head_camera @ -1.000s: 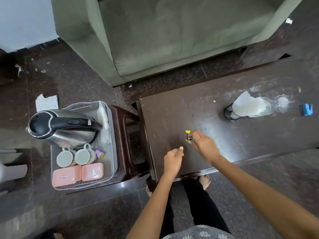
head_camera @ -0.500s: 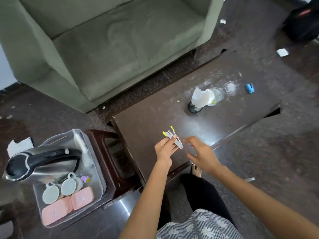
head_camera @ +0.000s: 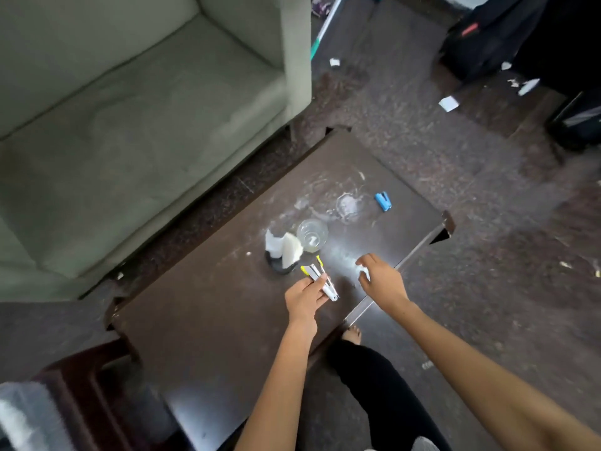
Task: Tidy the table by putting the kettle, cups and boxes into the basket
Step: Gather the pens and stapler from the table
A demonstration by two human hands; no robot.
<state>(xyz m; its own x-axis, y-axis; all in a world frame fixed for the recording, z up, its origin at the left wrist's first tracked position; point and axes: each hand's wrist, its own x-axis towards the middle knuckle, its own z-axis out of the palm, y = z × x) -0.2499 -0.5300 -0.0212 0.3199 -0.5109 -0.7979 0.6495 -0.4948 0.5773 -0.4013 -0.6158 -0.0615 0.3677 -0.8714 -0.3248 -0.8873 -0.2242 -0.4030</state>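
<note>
My left hand pinches a small white tool with yellow tips just above the dark brown table. To its right, my right hand hovers over the table's near edge, fingers loosely bent, holding nothing I can make out. A blurred grey-white corner of the basket shows at the bottom left. The kettle, cups and boxes are out of view.
On the table stand a clear glass bowl, a black cup stuffed with white tissue and a small blue stapler. A green sofa lies behind, a dark red stool left, black bags far right.
The view swung right, so the basket with kettle, cups and boxes slid out at the left. The white-yellow tool passed from my right hand to my left; my right hand moved right.
</note>
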